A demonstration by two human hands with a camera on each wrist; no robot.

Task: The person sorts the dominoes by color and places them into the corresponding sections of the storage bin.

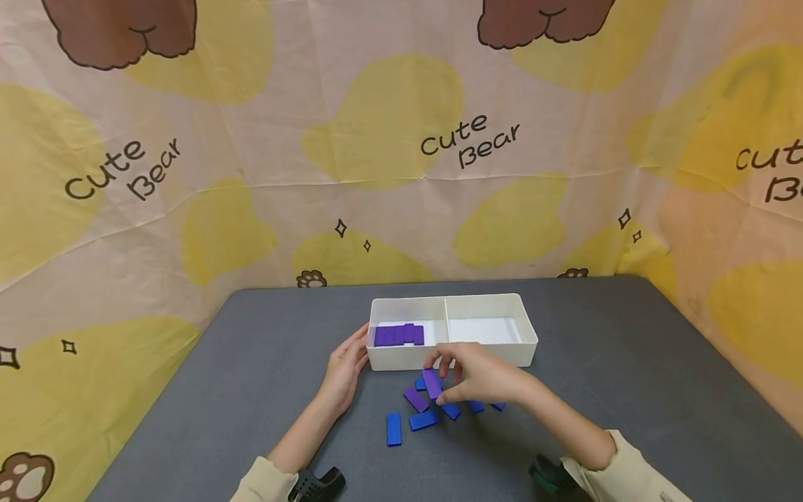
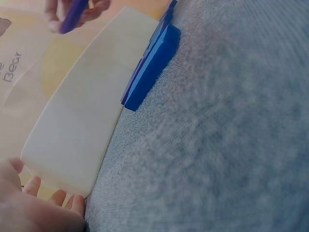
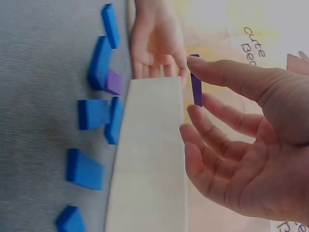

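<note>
A white two-compartment box point(image 1: 401, 360) stands on the grey table, several purple blocks point(image 1: 390, 336) lying side by side in its left compartment. My left hand point(image 1: 343, 373) rests against the box's left end, fingers extended along the wall. In front of the box, my right hand point(image 1: 483, 374) pinches a flat purple block point(image 3: 196, 89) between thumb and fingertips. In the right wrist view that block is raised to about the level of the box's rim. Below this hand lie another purple block point(image 1: 416, 399) and several blue blocks point(image 1: 423, 420), some partly hidden by the hand.
The box's right compartment point(image 1: 483, 330) shows a bare white floor beyond the divider. One blue block point(image 1: 393, 429) lies apart at the front left of the scattered group. A patterned cloth point(image 1: 389, 125) hangs behind the grey table point(image 1: 282, 328).
</note>
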